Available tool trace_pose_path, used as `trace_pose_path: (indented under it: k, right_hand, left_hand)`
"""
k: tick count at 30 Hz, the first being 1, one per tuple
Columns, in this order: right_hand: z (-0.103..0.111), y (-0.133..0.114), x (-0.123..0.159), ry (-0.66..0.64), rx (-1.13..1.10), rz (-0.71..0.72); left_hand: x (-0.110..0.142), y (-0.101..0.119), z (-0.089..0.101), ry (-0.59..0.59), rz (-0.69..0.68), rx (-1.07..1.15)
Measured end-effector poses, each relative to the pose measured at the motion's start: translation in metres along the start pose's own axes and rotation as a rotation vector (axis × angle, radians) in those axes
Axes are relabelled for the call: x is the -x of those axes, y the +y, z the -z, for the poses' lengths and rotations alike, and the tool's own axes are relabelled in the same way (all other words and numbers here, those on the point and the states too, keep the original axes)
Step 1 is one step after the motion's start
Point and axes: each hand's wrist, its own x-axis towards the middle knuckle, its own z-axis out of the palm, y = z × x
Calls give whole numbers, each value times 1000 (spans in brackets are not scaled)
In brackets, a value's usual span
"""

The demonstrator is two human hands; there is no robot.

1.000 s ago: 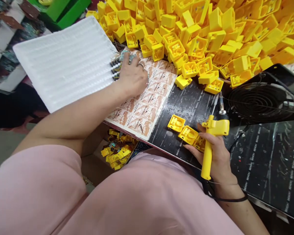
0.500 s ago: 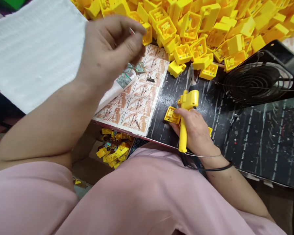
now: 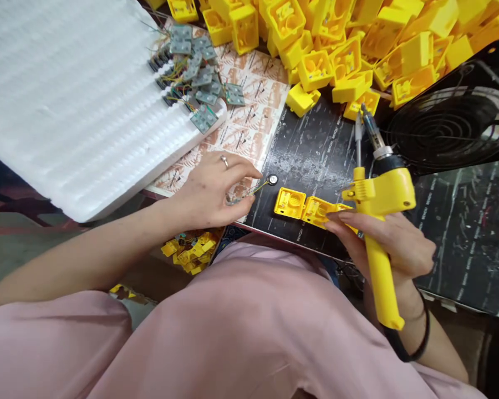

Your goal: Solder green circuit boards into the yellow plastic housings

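Bright, even light, soft sheen on black tabletop (image 3: 316, 133), stretched edges

Center-right: right hand (image 3: 393, 244) grips soldering gun (image 3: 386, 191) at yellow housings (image 3: 291, 203). Center: left hand (image 3: 216, 191) holds wired disc (image 3: 273, 179). Upper left: foam slab (image 3: 66, 100).

So the left forearm (image 3: 100, 249) is bare and comes in low from the left, pretty much straight through the wrist (image 3: 177, 213), with the left hand (image 3: 214, 191) palm-down over the worktop's (image 3: 461, 266) front edge. Its index finger (image 3: 243, 170) points right, and the thumb (image 3: 239, 211) sits below with a bit of space between the tips. Meanwhile the right forearm (image 3: 436, 338) angles up from the bottom right, wrist off the front edge, and the right hand (image 3: 407, 246) is half curled, index and thumb (image 3: 349, 244) poking left with tips close together. Both hands are well apart.
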Motion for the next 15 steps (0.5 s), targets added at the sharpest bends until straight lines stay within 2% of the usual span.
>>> trace_pose_path:
  k: [3, 6, 9, 12, 15]
  right_hand:
    - [8, -4, 4, -4, -26, 1]
    - [15, -6, 9, -27, -22, 6]
    - [19, -5, 13, -55, -26, -12]
    - [19, 0, 16, -71, -15, -18]
    - [19, 6, 22, -101, -43, 29]
  left_hand:
    - [-16, 13, 6, -32, 64, -182]
    - [-21, 20, 7, -126, 148, -363]
    - [-20, 18, 3, -231, 269, -411]
    - [-19, 10, -4, -245, 355, -163]
    - [-19, 3, -8, -133, 431, 258]
